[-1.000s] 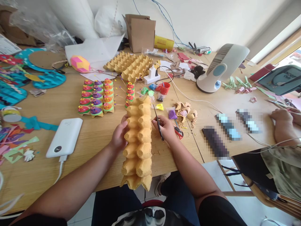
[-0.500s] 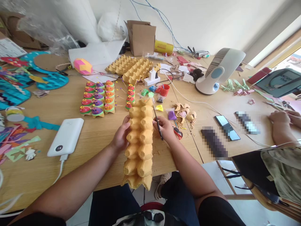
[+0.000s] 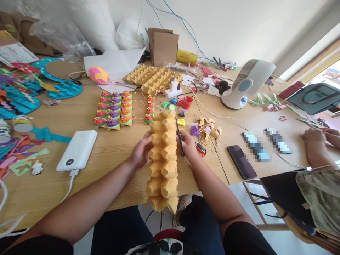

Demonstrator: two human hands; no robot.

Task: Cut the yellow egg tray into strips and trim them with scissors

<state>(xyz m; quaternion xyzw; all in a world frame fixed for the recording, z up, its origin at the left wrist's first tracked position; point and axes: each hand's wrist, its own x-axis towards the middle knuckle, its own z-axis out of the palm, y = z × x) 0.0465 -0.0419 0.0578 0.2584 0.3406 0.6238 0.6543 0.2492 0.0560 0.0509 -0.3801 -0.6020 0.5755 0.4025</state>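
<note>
A strip of yellow pulp egg carton [image 3: 162, 161], two cups wide, stands lengthwise in front of me, its near end past the table edge. My left hand [image 3: 141, 149] grips its left side, thumb on top and the other fingers partly hidden. On the right side, my right hand [image 3: 188, 143] is closed around dark, slim scissors [image 3: 181, 141], which lie along the carton's edge. Most of their handle is covered by the fingers. Beyond the strip, painted egg-carton cups [image 3: 113, 109] with little faces stand in rows.
A red utility knife [image 3: 201, 149] and torn carton scraps [image 3: 209, 128] lie to the right. A white power bank [image 3: 77, 150] with a cable is at left. Behind are whole egg trays [image 3: 151, 78], a red mug [image 3: 186, 102] and a fan [image 3: 245, 85]. Another person's hands [image 3: 316, 136] rest at far right.
The view has shifted slightly, so most things appear a little further right. Both hands keep their hold on the carton strip and scissors, with hardly any other movement.
</note>
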